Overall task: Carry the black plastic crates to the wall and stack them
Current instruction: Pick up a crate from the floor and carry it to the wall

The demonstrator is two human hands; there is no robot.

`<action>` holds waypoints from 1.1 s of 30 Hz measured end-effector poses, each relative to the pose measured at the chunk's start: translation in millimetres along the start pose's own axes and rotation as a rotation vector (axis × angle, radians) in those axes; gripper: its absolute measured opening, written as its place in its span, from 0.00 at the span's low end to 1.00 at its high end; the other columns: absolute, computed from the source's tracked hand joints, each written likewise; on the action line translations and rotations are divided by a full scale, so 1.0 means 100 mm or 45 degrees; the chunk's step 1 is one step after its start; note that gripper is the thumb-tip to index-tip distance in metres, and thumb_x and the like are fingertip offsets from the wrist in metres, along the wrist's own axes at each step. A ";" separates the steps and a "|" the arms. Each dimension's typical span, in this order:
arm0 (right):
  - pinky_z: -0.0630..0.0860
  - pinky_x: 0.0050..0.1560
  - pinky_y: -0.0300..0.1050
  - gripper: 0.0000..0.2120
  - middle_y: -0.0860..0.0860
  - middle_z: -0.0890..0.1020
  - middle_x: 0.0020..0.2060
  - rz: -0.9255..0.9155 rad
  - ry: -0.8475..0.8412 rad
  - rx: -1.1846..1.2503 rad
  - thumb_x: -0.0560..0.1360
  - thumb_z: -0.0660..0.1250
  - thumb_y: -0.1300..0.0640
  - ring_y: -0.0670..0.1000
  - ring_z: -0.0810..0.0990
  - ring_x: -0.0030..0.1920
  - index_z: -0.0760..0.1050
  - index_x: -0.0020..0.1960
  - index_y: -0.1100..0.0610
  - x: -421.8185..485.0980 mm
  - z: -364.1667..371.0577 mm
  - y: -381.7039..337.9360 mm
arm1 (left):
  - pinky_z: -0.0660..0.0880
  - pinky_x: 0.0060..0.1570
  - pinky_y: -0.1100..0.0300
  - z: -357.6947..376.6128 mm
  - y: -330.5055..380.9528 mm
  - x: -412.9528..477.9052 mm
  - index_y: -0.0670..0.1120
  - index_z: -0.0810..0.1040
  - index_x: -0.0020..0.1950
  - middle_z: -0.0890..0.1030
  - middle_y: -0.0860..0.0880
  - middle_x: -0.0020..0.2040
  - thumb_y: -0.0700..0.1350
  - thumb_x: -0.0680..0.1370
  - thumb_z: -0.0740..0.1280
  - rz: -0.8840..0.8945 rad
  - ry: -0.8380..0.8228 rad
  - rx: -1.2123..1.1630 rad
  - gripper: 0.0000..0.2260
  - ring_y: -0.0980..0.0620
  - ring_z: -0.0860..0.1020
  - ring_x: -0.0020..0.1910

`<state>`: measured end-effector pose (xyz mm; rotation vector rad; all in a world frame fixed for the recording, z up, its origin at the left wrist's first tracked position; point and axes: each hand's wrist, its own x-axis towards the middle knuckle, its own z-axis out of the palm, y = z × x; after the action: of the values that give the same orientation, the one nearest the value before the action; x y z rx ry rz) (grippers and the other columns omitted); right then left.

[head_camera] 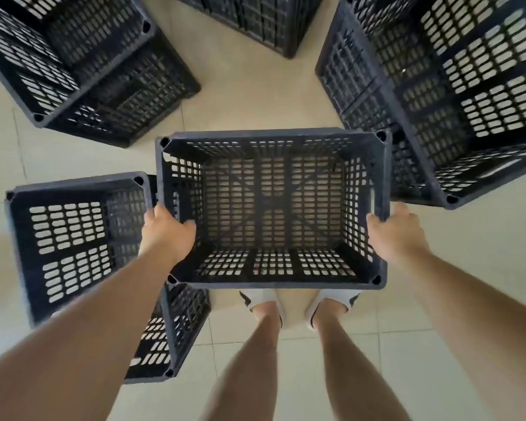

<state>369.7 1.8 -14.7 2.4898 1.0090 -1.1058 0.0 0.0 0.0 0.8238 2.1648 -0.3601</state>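
Nearest the camera, the person's bare legs end in pale slip-on shoes (261, 299) planted side by side on the tiled floor (255, 95). Their toes are tucked under the near edge of the black plastic crate (274, 134), so it looks lifted clear of the floor rather than resting on it.

The left hand (164, 232) is clamped on the crate's left short wall, with its fingers curled over the rim. The right hand (395, 235) grips the opposite wall the same way. Holding both ends at about the same point probably keeps the empty crate level and open side up, ready to sit on another one.

Just beside it on the left, a single crate (73, 238) stands on the floor, its corner almost under the left wrist. Whether the two touch cannot be told.

Farther off, a two-high stack (82, 71) sits at the upper left and a taller stack (453, 101) fills the right side, close to the held crate's far right corner. Another dark crate (255, 22) shows at the top edge. No wall is in view, so the carry seems to be just starting.
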 end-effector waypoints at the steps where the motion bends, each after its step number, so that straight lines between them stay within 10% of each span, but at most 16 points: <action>1: 0.77 0.61 0.63 0.27 0.61 0.74 0.66 -0.016 0.028 0.026 0.80 0.61 0.43 0.67 0.79 0.61 0.64 0.73 0.57 0.08 0.05 0.02 | 0.71 0.68 0.40 0.05 0.02 0.05 0.43 0.54 0.82 0.60 0.41 0.79 0.52 0.81 0.63 -0.018 0.033 0.007 0.33 0.36 0.65 0.75; 10: 0.77 0.50 0.55 0.14 0.58 0.77 0.53 -0.015 -0.041 0.088 0.83 0.60 0.56 0.63 0.80 0.51 0.63 0.66 0.58 0.51 0.23 0.05 | 0.67 0.71 0.39 0.32 0.06 0.43 0.42 0.58 0.80 0.64 0.41 0.77 0.52 0.77 0.66 -0.197 0.274 -0.200 0.35 0.37 0.64 0.74; 17: 0.77 0.45 0.52 0.11 0.60 0.79 0.55 0.089 -0.007 0.117 0.84 0.58 0.59 0.64 0.80 0.52 0.68 0.66 0.58 0.68 0.18 0.23 | 0.74 0.42 0.51 0.45 -0.04 0.51 0.46 0.67 0.65 0.78 0.46 0.54 0.46 0.79 0.63 -0.285 0.152 -0.480 0.15 0.45 0.76 0.43; 25: 0.73 0.45 0.52 0.08 0.58 0.80 0.55 0.117 -0.026 0.231 0.83 0.61 0.58 0.61 0.79 0.53 0.70 0.61 0.57 0.63 0.07 0.32 | 0.72 0.51 0.55 0.28 -0.05 0.53 0.36 0.73 0.72 0.80 0.41 0.62 0.39 0.85 0.58 -0.302 -0.129 -0.661 0.16 0.47 0.81 0.57; 29: 0.76 0.49 0.55 0.06 0.60 0.81 0.54 0.159 -0.016 0.296 0.83 0.60 0.59 0.61 0.79 0.52 0.71 0.59 0.57 0.33 -0.10 0.38 | 0.75 0.50 0.50 0.01 -0.12 0.32 0.43 0.76 0.48 0.79 0.43 0.45 0.42 0.83 0.61 -0.215 -0.091 -0.656 0.07 0.50 0.79 0.38; 33: 0.71 0.39 0.45 0.10 0.65 0.81 0.56 0.151 -0.048 0.308 0.82 0.60 0.60 0.56 0.77 0.40 0.71 0.62 0.62 -0.11 -0.44 0.43 | 0.76 0.54 0.48 -0.29 -0.20 -0.09 0.44 0.76 0.48 0.80 0.47 0.41 0.44 0.82 0.62 -0.227 -0.110 -0.680 0.06 0.49 0.81 0.44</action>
<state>418.4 -14.6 20.7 2.6629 0.7444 -1.3001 -25.4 -4.3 25.4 0.3115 2.1114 0.0989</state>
